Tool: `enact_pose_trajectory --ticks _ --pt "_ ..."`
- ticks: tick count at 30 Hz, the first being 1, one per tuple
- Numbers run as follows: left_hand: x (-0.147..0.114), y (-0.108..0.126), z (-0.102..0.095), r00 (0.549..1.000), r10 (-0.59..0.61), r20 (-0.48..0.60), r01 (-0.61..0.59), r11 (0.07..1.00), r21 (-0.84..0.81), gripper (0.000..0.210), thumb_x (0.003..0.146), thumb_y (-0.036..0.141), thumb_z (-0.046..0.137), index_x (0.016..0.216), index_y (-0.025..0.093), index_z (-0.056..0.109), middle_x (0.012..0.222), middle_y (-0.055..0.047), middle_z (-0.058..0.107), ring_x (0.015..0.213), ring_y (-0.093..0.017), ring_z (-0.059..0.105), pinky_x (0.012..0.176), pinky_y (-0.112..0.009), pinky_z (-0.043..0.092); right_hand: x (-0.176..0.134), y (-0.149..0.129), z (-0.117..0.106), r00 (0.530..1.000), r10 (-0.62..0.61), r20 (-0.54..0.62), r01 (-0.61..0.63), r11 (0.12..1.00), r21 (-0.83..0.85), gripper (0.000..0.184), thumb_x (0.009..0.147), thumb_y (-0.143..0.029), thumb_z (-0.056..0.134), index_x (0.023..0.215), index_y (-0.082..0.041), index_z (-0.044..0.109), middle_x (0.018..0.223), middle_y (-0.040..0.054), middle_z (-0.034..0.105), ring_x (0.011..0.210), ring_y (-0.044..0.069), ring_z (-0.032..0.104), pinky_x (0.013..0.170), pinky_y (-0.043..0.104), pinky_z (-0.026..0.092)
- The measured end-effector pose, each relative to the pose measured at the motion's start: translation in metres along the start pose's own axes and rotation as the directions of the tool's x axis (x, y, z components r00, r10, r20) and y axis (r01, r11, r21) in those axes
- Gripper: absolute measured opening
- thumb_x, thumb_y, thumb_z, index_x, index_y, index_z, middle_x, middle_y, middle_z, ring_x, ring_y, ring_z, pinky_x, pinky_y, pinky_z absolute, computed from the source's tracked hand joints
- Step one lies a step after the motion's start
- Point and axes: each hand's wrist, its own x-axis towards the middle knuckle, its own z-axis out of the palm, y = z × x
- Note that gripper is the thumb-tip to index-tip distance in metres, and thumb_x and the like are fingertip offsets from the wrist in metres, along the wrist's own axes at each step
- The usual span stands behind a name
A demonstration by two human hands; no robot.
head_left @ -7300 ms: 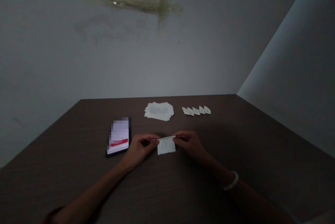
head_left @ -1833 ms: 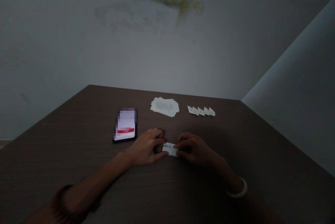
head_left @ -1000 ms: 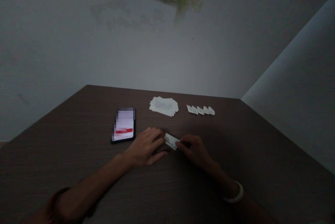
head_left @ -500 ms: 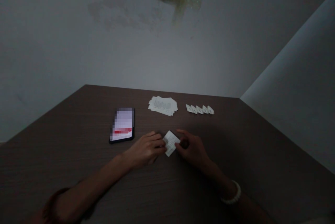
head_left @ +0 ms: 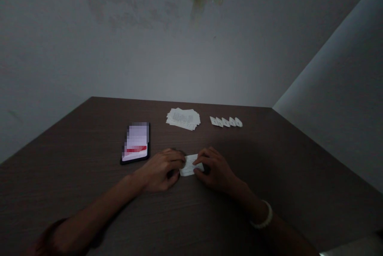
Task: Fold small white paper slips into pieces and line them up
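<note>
A small white piece of paper (head_left: 189,165) with printed lines lies between my hands, close to the tabletop. My left hand (head_left: 165,169) has its fingers curled over the paper's left edge, with the thumb below. At the opposite edge, my right hand (head_left: 216,170) grips it between bent fingers and thumb. Both hands are closed, and their fingertips cover the paper's side edges. Beyond them sits a loose stack of printed paper sheets (head_left: 183,118). To the right of that stack, several small folded papers (head_left: 226,122) stand in an overlapping row.
A phone (head_left: 136,142) with a lit, partly blurred screen lies left of my left hand. The dark brown table (head_left: 89,144) reaches back to a grey wall (head_left: 167,64). Another wall (head_left: 338,72) slants along the right.
The paper has turned from a diamond position to nearly square with me. My right fingers have come down onto its right side, and my left hand has shifted slightly left.
</note>
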Motion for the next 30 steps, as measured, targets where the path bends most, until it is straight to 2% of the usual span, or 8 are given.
enact_pose_trajectory --ticks 6,10,30 --pt "0.0009 0.0023 -0.0012 1.0 -0.01 0.0 0.01 1.0 -0.022 0.02 0.074 0.015 0.058 0.092 0.015 0.065 0.11 -0.01 0.065 0.105 -0.026 0.059 0.093 -0.042 0.046 0.0014 -0.0052 -0.0006 0.997 0.078 0.022 -0.078 0.997 -0.027 0.021 0.076 -0.025 0.066 0.096 -0.021 0.064 0.099 0.0051 0.059 0.095 0.022 0.052 0.087 0.038 0.041" --pt "0.001 0.0023 -0.0013 1.0 0.001 -0.018 -0.001 1.0 -0.018 0.018 0.075 0.017 0.058 0.093 0.015 0.064 0.108 -0.01 0.065 0.105 -0.026 0.059 0.092 -0.042 0.046 0.0023 -0.0074 -0.0018 0.996 0.084 0.034 -0.083 0.996 -0.033 0.027 0.075 -0.027 0.066 0.101 -0.02 0.064 0.101 0.0058 0.058 0.096 0.022 0.051 0.088 0.038 0.04" --pt "0.0011 0.0016 -0.001 1.0 0.006 0.009 -0.006 0.999 -0.048 0.017 0.076 0.016 0.058 0.092 0.015 0.064 0.108 -0.01 0.065 0.106 -0.025 0.058 0.095 -0.044 0.046 0.0026 -0.0105 -0.0025 0.989 0.137 0.045 -0.136 0.99 -0.043 0.03 0.076 -0.028 0.065 0.105 -0.021 0.064 0.106 0.0062 0.055 0.099 0.023 0.048 0.088 0.039 0.039"
